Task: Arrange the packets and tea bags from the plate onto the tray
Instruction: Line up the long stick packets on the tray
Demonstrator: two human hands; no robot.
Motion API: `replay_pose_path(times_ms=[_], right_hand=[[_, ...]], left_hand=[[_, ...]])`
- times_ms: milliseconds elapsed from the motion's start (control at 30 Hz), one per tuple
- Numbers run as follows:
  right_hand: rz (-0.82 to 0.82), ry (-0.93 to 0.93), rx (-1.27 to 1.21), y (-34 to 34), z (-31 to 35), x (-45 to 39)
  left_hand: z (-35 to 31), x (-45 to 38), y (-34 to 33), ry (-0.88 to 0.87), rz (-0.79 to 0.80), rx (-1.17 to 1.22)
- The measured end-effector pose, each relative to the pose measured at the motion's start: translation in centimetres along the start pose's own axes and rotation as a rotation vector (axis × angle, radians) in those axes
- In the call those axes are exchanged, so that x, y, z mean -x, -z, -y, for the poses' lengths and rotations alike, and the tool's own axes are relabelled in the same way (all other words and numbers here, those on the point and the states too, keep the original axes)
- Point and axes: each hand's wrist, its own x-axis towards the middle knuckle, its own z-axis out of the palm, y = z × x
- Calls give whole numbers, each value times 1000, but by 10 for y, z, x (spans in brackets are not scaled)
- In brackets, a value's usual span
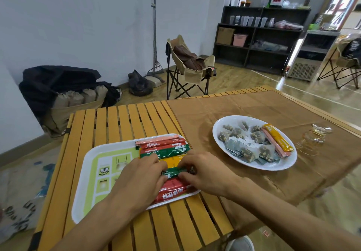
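A white tray (84, 172) with a green printed middle lies on the slatted table. Red, green and yellow stick packets (166, 147) lie in a row along its right side. My left hand (140, 174) and my right hand (203, 170) meet over this row, and each pinches one end of a green packet (172, 171) lying among the others. To the right, a white plate (216, 133) holds several tea bags (242, 139), a yellow packet (278, 137) and a pink packet (273, 145).
A brown cloth (244, 106) covers the right half of the wooden table (121, 120). Clear glassware (312, 137) stands just right of the plate. Beyond the table are a folding chair (187, 69), bags on the floor and dark shelves.
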Motion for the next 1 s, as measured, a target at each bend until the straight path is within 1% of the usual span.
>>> replay_pose_path(times_ms=[100, 233, 300, 400, 467, 533, 567, 633, 700, 767, 867, 933, 1000], right_hand=[[-30, -71, -10, 0, -8, 0], [30, -107, -62, -5, -14, 2], [38, -114, -89, -6, -16, 2], [0, -142, -151, 0, -19, 2], [-126, -186, -185, 12, -26, 0], [-338, -281, -140, 29, -45, -2], [-433, -366, -96, 40, -59, -2], [-564, -582, -4, 61, -93, 7], [-614, -771, 114, 79, -128, 23], [-566, -946, 240, 88, -156, 40], [-424, -1154, 306, 87, -177, 58], [-360, -1201, 297, 81, -182, 64], [-344, -1197, 295, 77, -184, 64]], left_hand=[[-2, -2, -3, -3, 8, -5], [-2, -3, -9, 30, 77, -23], [-2, -3, -12, 33, 87, -29], [-2, -2, -13, 32, 76, -37], [-2, -2, -13, 30, 56, -37], [-4, -1, -12, 40, 44, -45], [-4, 0, -11, 57, 42, -52], [-4, 2, -9, 123, 52, -63], [-5, 5, -10, 184, 77, -65], [-7, 6, -11, 215, 103, -37], [-9, 5, -13, 227, 114, 9], [-10, 3, -15, 222, 113, 15], [-10, 3, -16, 216, 125, 20]])
